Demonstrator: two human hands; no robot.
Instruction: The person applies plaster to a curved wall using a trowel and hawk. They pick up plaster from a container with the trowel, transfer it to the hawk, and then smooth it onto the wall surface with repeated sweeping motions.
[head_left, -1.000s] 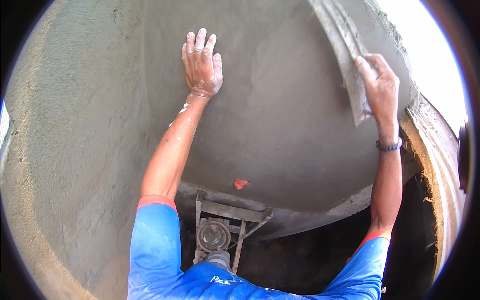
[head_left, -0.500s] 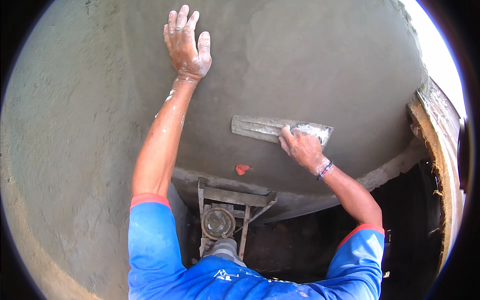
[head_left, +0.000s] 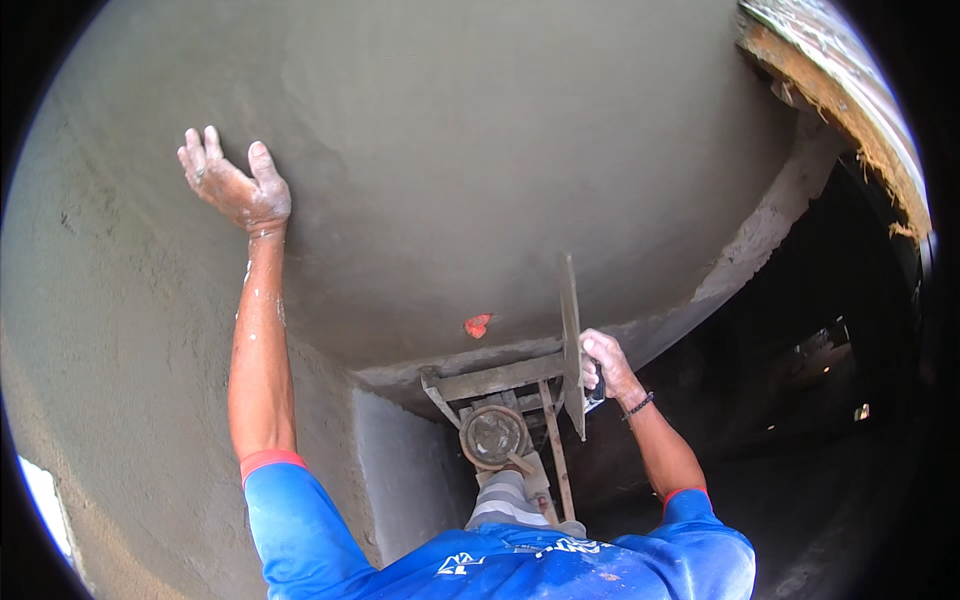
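Observation:
My right hand [head_left: 608, 362] is wrapped round the handle of a plastering trowel [head_left: 572, 345]. The long flat blade is turned nearly edge-on, upright, at the lower part of the grey plastered wall [head_left: 480, 180]; whether it touches the wall I cannot tell. Higher up on the left, my left hand [head_left: 235, 185] is spread with its fingers apart, near the corner where two plastered faces meet. It holds nothing, and pale dust covers its skin. Between the hands, low on the wall, a small orange-red patch [head_left: 478, 325] shows in the plaster.
Below me stands a wooden frame [head_left: 500, 377] with a round bucket [head_left: 494, 436] on it, close to my legs. A rough plastered side wall [head_left: 150, 330] rises at the left. At the upper right is a splintered wooden board [head_left: 840, 100]; the lower right is dark.
My right hand has drawn the trowel down off the wall's middle and turned its blade from lying flat to edge-on. My left hand has shifted left and lower. The view has tilted.

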